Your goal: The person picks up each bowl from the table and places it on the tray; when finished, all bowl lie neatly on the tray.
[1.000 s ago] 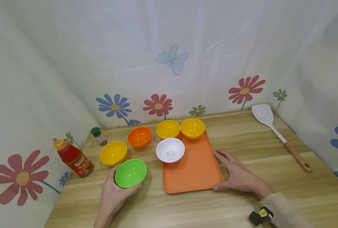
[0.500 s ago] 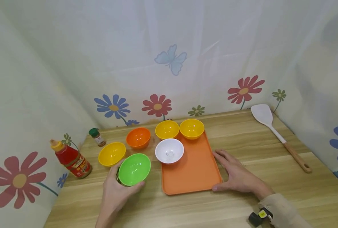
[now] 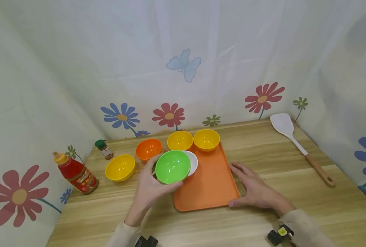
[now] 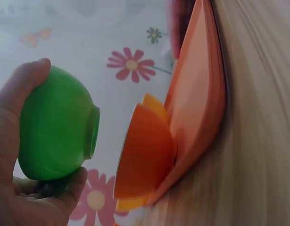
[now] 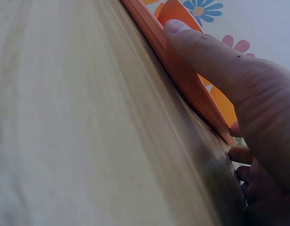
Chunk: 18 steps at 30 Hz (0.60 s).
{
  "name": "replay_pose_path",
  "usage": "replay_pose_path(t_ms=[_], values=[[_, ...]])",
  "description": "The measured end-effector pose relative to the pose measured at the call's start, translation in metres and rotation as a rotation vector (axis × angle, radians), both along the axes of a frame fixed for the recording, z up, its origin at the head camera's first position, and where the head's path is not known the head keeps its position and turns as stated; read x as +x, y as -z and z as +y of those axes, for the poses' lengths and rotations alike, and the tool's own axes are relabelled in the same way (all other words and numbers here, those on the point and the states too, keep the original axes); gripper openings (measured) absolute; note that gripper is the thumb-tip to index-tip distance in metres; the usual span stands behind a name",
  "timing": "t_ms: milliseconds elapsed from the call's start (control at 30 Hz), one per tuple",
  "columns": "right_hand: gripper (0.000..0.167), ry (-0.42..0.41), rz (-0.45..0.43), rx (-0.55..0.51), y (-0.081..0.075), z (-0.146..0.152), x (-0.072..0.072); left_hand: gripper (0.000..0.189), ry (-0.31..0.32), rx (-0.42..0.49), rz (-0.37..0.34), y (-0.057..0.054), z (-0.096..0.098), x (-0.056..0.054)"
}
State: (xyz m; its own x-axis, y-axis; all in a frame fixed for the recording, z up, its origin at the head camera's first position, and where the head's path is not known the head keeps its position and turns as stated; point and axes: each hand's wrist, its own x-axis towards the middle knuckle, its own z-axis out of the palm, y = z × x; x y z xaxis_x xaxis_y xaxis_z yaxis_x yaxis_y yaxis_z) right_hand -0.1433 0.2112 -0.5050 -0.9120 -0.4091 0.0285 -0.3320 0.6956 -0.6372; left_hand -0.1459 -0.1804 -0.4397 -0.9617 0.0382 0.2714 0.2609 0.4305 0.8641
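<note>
Over the left side of the orange tray (image 3: 207,192), the left hand (image 3: 149,190) holds the green bowl (image 3: 172,167) in the air, its grip curled round the side with the thumb on the near side. From the head view the bowl hides part of the white bowl (image 3: 194,164), which sits on the tray; the left wrist view shows a gap beneath the green one. At the tray's right edge, the right hand (image 3: 254,188) rests with fingers spread, its grip clenched on nothing and the thumb against the near right corner. Two yellow bowls, one left (image 3: 180,141) and one right (image 3: 206,140), stand at the tray's far end.

The main risk, as I judge it, is a knock: if the green bowl comes down too low or too far over, its base could catch the white bowl's rim and push it into the yellow ones. The smooth wall might also slip if the thumb eases off. Should the right hand press unevenly, the tray could slide on the tabletop (image 3: 201,226) and carry its bowls along.
</note>
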Motion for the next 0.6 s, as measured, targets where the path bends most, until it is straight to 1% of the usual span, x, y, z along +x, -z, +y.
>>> replay_pose_path(t_ms=[133,233,400,467,600], values=[[0.137,0.005,-0.007,0.002,0.000,0.000,0.000,0.109,0.074,0.019,-0.009,-0.004,0.027,-0.008],[0.137,0.011,-0.010,0.000,0.001,0.001,-0.001,0.109,0.108,0.022,-0.009,-0.006,0.048,-0.013],[0.138,0.013,0.004,0.001,0.002,0.000,-0.001,0.114,0.118,0.044,-0.010,-0.007,0.080,-0.019],[0.139,0.013,0.008,0.002,0.002,0.000,-0.001,0.115,0.114,0.044,-0.010,-0.006,0.090,-0.021],[0.139,0.009,0.027,0.000,0.002,0.000,0.000,0.114,0.127,0.037,0.006,-0.004,0.108,-0.026]])
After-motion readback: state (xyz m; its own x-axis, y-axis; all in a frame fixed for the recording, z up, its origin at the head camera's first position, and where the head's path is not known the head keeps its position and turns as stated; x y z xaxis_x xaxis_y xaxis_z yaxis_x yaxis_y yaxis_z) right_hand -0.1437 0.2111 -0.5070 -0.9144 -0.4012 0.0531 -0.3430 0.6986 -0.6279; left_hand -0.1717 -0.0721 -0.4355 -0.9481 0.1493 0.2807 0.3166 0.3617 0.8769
